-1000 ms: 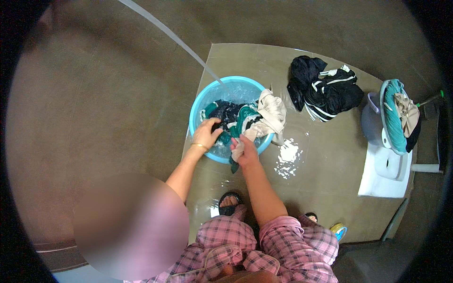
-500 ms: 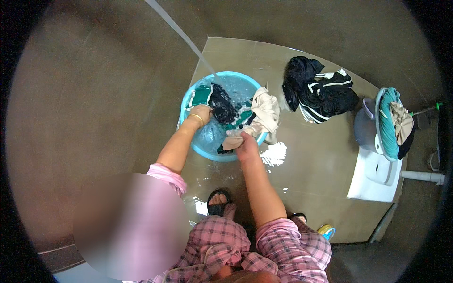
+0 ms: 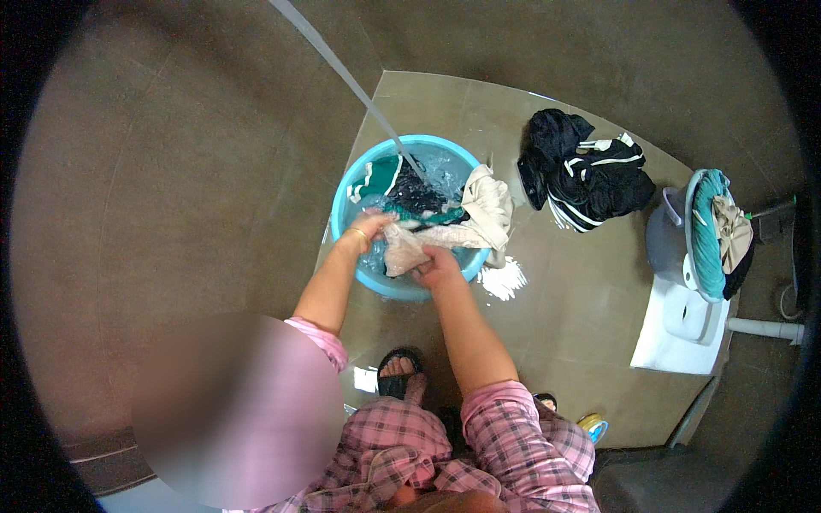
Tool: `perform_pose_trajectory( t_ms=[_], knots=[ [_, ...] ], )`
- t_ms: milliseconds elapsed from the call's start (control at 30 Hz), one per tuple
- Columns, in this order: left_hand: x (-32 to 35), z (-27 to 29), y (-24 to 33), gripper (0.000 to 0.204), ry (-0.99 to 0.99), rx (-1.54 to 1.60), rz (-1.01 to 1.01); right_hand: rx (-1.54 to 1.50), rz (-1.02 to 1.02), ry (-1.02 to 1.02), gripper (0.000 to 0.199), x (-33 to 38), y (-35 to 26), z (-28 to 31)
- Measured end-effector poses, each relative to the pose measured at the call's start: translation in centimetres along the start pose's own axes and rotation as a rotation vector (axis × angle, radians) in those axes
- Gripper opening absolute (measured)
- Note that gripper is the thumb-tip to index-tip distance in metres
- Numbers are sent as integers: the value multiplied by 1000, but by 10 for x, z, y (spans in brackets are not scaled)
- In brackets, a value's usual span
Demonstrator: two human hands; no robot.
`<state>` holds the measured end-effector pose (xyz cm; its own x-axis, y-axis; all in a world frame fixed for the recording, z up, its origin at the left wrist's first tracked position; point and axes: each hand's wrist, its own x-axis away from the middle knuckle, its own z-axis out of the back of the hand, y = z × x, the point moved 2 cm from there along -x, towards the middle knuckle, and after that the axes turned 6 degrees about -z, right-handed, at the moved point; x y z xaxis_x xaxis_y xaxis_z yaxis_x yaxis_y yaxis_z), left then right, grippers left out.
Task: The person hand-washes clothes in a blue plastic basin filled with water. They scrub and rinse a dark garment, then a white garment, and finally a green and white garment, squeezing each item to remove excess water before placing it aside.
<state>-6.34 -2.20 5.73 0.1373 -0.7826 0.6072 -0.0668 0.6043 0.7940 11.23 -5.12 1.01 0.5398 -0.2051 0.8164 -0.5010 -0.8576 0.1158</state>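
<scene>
A light-blue round basin on the floor holds water and wet clothes. My right hand grips the wet lower end of a beige garment, whose bulk drapes over the basin's right rim. My left hand, with a gold-coloured bangle at the wrist, has its fingers closed at the left edge of that same wet end; its fingertips are partly hidden. Behind the hands lie a green cloth with white trim and a dark garment, partly under water. Water from a pale hose-like stream falls onto them.
Black clothes with white stripes lie heaped on the wet tiled floor, right of the basin. Farther right, a grey bucket heaped with teal and beige cloth stands by a white squat toilet. A white pipe runs along the right wall.
My left hand has moved from the green and dark clothes to the beige garment's wet end. My right hand has shifted slightly left and down, spreading that end between both hands.
</scene>
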Motion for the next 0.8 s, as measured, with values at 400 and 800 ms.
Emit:
perform_pose_trajectory(
  t_ms=[400,800],
  knots=[
    [-20,35,-19,52,404,-568,-265,-123,225,84,28,-25,14,0],
    [137,-156,44,23,44,-614,-1164,-165,57,-786,33,4,-19,10]
  ],
)
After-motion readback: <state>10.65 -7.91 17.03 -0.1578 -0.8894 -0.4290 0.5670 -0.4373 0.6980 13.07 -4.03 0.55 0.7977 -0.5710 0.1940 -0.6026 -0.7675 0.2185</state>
